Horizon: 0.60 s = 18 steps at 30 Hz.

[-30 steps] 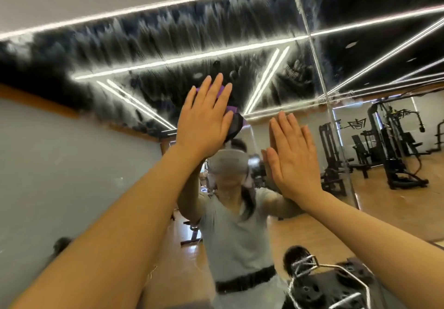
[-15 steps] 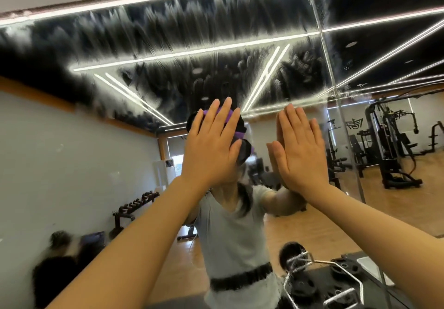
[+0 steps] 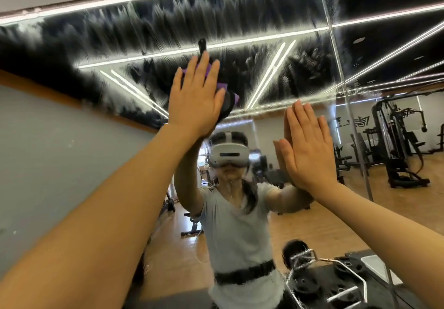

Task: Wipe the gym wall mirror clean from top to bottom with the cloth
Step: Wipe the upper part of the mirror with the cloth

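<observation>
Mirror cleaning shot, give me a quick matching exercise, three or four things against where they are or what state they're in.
Things:
1. cloth
2. left hand
3. right hand
4. mirror

States:
A. flat and bare on the glass
B. streaked with foam along the top
C. purple and black, under a palm
D. pressing the cloth on the glass

Pairs: 1-C, 2-D, 3-A, 4-B

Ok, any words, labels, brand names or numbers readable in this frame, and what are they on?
No text can be read.
Dark winged emblem on the far white wall, reflected in the large gym wall mirror: a logo shape, too blurred to read.
White head-worn headset in the reflection: no legible brand.
</observation>
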Available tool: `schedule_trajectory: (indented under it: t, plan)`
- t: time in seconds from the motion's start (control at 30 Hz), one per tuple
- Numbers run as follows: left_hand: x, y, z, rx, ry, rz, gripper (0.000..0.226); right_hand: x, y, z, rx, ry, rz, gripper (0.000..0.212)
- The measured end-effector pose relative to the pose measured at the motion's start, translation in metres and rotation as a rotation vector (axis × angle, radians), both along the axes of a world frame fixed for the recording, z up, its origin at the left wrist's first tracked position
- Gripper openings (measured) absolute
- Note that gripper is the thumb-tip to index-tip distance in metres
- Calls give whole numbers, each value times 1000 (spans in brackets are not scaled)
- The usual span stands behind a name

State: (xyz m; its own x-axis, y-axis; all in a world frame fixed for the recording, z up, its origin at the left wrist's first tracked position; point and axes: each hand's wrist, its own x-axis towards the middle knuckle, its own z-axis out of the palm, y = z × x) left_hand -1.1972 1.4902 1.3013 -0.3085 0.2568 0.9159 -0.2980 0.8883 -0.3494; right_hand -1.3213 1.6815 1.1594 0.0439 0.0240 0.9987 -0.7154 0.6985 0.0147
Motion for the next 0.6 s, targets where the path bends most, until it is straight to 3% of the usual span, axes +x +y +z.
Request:
schedule_trajectory:
  t: [0.13, 0.6]
  plan:
    - [-1, 0, 0, 64, 33, -46, 60, 0, -1, -1, -1, -1, -2, 64]
    - [5, -19, -123, 14, 1, -94, 62, 2, -1, -1, 3, -29, 5, 66]
